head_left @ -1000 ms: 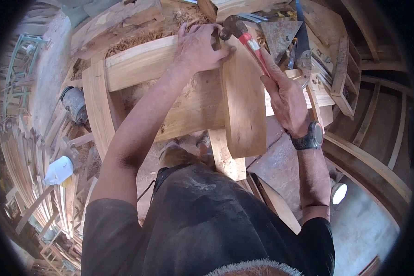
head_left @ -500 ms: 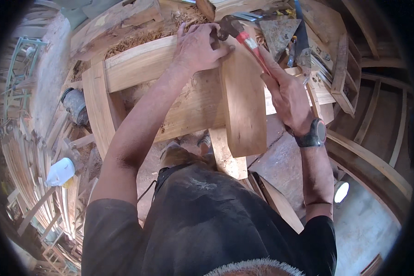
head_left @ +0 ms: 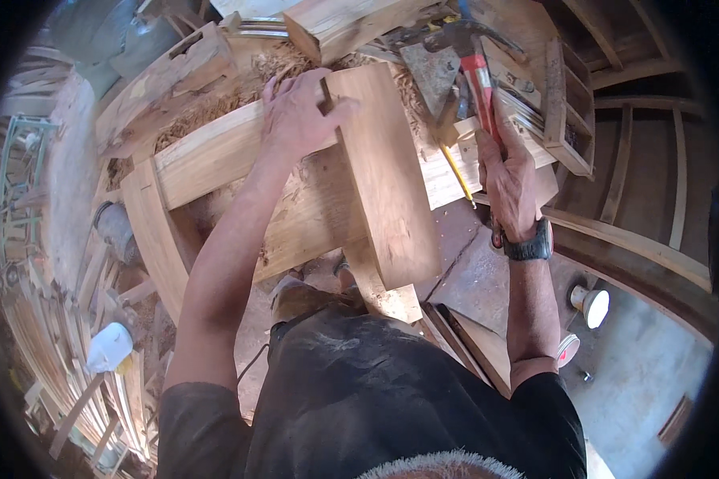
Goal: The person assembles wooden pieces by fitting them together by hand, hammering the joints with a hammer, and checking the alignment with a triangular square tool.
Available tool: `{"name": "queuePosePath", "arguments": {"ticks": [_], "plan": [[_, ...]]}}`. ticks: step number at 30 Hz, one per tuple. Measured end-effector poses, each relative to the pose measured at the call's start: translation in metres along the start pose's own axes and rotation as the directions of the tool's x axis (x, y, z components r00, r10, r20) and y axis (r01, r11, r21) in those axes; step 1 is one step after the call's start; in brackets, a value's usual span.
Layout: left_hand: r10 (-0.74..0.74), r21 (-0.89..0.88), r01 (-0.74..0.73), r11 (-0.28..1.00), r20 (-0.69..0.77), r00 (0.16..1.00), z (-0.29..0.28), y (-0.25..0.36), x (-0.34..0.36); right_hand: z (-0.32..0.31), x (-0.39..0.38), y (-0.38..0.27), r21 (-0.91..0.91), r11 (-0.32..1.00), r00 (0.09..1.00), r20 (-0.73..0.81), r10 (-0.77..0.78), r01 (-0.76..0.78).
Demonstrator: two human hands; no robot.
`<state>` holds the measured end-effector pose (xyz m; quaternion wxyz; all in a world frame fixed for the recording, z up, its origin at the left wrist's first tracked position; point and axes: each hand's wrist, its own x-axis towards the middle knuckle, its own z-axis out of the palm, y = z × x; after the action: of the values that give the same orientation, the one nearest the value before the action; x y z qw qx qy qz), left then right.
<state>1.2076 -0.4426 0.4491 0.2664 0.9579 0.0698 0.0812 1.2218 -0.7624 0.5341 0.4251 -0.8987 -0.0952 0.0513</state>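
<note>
**Few containers, no labels or screens**

At lower left, among stacked wooden slats: a white plastic bottle (head_left: 108, 346) with a yellow patch, lying tilted. At lower right, on the grey floor: a small round white tub (head_left: 589, 305). No signs, screens or readable labels anywhere in view.

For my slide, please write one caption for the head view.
Left hand steadies a dark peg on a wooden board; right hand raises a red-handled hammer.
</note>
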Motion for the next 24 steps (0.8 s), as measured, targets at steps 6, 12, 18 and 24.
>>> {"name": "queuePosePath", "arguments": {"ticks": [6, 12, 18, 24], "plan": [[0.094, 0.100, -0.103, 0.990, 0.088, 0.992, -0.005, 0.003, 0.000, 0.025, -0.012, -0.018, 0.000, 0.982, 0.964, 0.195, -0.183, 0.186], [0.060, 0.069, -0.071, 0.995, 0.157, 0.986, -0.010, 0.002, -0.001, 0.037, -0.003, -0.027, -0.029, 0.941, 0.897, 0.312, -0.312, 0.338], [0.086, 0.057, -0.088, 0.994, 0.039, 0.996, -0.008, 0.000, -0.002, 0.051, -0.007, -0.030, 0.071, 0.894, 0.884, 0.131, -0.449, 0.443], [0.087, 0.031, -0.090, 0.995, 0.106, 0.991, -0.010, 0.001, -0.003, 0.037, -0.001, -0.026, -0.116, 0.937, 0.904, 0.325, -0.277, 0.329]]}}
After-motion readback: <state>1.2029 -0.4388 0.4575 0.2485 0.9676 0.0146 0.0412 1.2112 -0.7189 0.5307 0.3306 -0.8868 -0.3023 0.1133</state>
